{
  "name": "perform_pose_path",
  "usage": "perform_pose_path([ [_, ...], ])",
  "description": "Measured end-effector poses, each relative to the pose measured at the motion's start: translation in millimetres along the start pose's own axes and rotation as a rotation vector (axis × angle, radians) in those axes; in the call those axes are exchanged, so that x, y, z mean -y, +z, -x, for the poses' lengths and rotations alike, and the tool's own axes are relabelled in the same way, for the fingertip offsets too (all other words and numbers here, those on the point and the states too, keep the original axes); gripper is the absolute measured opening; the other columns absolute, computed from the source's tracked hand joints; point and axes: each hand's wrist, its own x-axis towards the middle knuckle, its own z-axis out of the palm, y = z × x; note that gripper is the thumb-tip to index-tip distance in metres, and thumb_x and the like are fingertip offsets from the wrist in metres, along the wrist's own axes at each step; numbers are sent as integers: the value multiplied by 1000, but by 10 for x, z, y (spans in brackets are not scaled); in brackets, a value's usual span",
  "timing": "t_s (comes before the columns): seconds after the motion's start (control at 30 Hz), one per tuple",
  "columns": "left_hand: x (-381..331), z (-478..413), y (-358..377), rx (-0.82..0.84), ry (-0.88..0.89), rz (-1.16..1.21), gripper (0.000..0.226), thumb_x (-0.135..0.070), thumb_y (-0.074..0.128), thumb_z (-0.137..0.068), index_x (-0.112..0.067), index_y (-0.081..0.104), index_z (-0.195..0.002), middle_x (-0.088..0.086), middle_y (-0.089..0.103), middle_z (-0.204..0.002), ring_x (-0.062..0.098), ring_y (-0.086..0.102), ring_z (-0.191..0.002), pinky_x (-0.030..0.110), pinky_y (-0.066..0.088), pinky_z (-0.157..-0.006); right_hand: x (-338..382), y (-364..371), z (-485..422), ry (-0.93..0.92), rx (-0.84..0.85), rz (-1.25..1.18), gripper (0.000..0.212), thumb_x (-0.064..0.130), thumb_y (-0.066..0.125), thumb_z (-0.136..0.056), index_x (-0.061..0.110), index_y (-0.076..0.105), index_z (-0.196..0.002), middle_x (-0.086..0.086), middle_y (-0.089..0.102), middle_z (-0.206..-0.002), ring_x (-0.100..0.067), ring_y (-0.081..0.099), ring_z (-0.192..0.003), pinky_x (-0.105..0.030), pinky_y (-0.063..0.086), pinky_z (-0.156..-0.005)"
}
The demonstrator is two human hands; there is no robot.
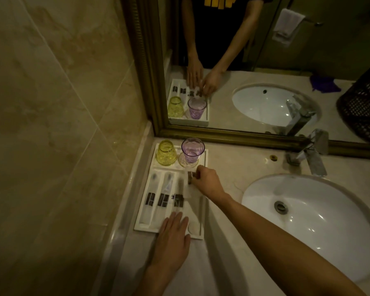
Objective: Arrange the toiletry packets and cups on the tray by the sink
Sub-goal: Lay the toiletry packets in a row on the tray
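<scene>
1. Head view: the white compartment tray (145,226) lies on the counter at the left, against the wall, with the sink (320,223) to its right.
2. Long clear packets (151,197) lie side by side in the tray's left slots, dark labels level; the yellow cup (166,153), upside down, and the upright purple cup (192,151) stand in the far compartment.
3. The right hand (207,181) pinches a small dark-labelled packet (190,177) between fingertips just above the right slot, probably to set it in line.
4. The left hand (173,233) lies flat, fingers spread, on the tray's near edge, likely steadying it.
5. The purple cup stands just beyond the pinched packet; the faucet (314,154) is well clear.
</scene>
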Motion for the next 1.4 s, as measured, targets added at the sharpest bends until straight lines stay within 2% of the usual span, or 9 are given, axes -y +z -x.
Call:
perform_pose_path([
  [0.1,4,1,-3,-3,1,5,56,-43,28,-101,-26,27,-155,0,20,-167,16,11,-154,35,5,-126,-58,125,32,118,38,50,7,9,60,-91,6,55,-88,-21,65,-94,-36,67,-77,-34,49,-53],
  [0.3,8,4,0,1,4,-2,56,-41,29,-103,-25,25,-156,1,16,-168,15,10,-154,37,7,-126,-187,172,137,-93,-64,476,24,27,57,-94,11,56,-111,-11,69,-98,-33,66,-84,-36,44,-59],
  [0.43,-8,2,3,3,2,-17,57,-41,29,-102,-24,23,-157,2,14,-168,16,8,-154,38,7,-126,-206,232,187,-288,45,546,32,30,59,-92,15,55,-119,-8,60,-119,-30,57,-111,-42,44,-92],
  [0.6,-23,-10,1,4,-4,-23,56,-39,31,-103,-23,25,-156,3,15,-168,17,8,-154,38,6,-126,-246,195,107,-327,199,600,36,23,55,-96,19,51,-132,-5,54,-134,-28,54,-126,-53,16,-121],
  [0.77,-32,-1,-1,0,-10,-10,56,-39,31,-103,-23,25,-156,3,12,-168,17,6,-154,39,6,-126,-329,53,77,-329,207,554,67,36,71,-87,21,43,-146,-4,43,-153,-24,42,-141,-52,9,-124],
  [1.0,-30,22,14,-3,-16,-7,56,-40,32,-103,-25,25,-156,2,13,-168,17,5,-154,40,7,-126,-376,182,213,-293,231,678,96,65,55,-90,11,18,-160,-6,16,-169,-20,7,-157,-54,-6,-125],
  [1.13,-23,40,11,-10,-23,-31,56,-42,29,-102,-25,26,-155,2,15,-168,18,7,-154,39,6,-126,-349,147,232,-292,145,686,95,67,55,-88,11,25,-158,-7,22,-167,-24,8,-157,-64,-2,-122],
  [1.27,34,77,-45,-60,-93,-76,56,-43,31,-99,-22,36,-152,5,29,-164,23,18,-153,43,16,-125,-410,101,255,-287,-10,647,62,49,58,-92,12,54,-141,-9,44,-155,-29,27,-152,-67,11,-120],
  [1.4,106,102,-65,-62,-149,-121,56,-43,32,-99,-22,37,-151,6,30,-163,25,18,-153,45,15,-125,-422,124,236,-228,82,681,62,36,63,-91,12,46,-146,-10,34,-160,-32,18,-154,-68,8,-119],
])
